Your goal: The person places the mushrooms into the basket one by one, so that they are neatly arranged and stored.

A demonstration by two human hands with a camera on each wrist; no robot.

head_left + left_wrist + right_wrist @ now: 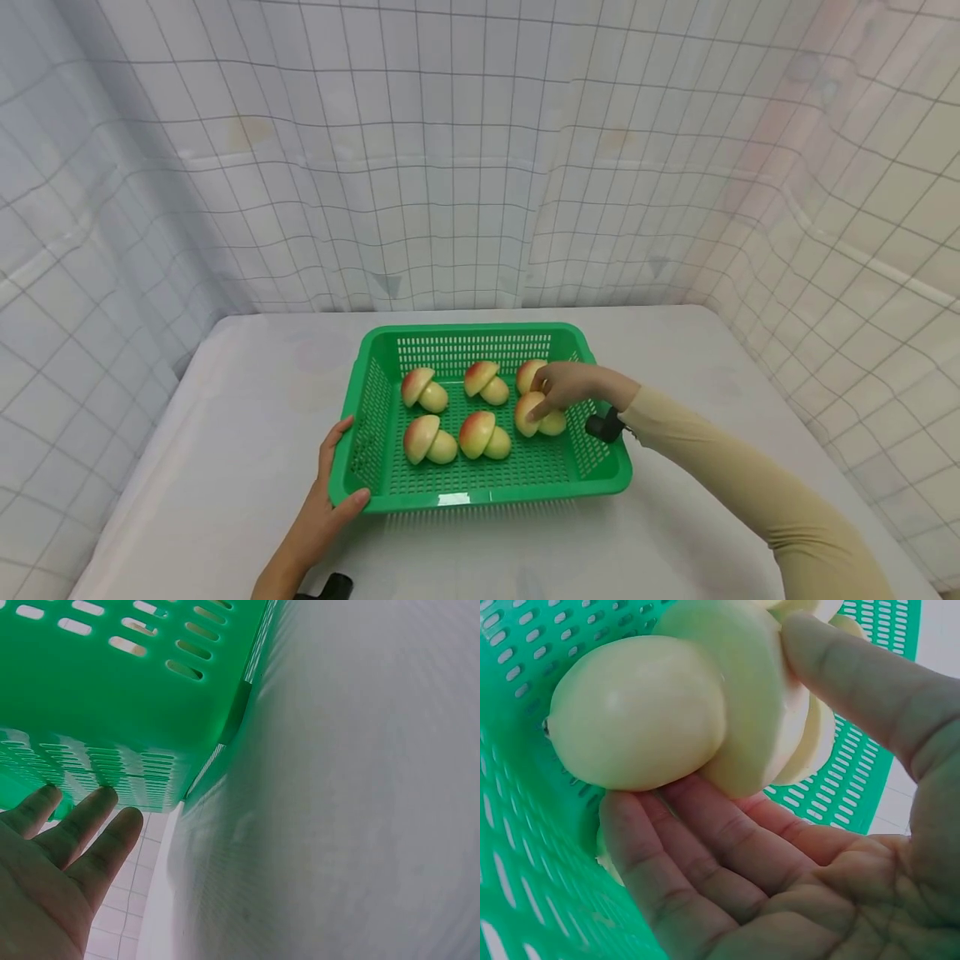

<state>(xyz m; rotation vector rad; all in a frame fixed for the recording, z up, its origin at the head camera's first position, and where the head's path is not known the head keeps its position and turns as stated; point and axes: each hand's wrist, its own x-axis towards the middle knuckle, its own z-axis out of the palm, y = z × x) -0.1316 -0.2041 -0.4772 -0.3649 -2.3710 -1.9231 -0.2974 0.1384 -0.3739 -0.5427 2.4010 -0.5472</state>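
A green plastic basket (480, 498) sits on the white table, with several red-and-yellow mushrooms lying inside it. My right hand (562, 387) reaches in over the basket's right side and holds the front right mushroom (551, 423). In the right wrist view, the thumb lies against this mushroom's cap (739, 697) and the fingers are beneath its pale, rounded stem (637, 712). My left hand (324, 508) rests at the basket's front left corner, thumb on the rim. Its straight fingers (105, 855) touch the slotted outer wall (112, 697).
Two mushrooms stand front left (429, 440) and front middle (485, 435). Behind them are a back left mushroom (424, 390), a back middle one (486, 382) and a partly covered back right one (528, 374). White grid-lined curtains (480, 167) enclose the table (247, 433).
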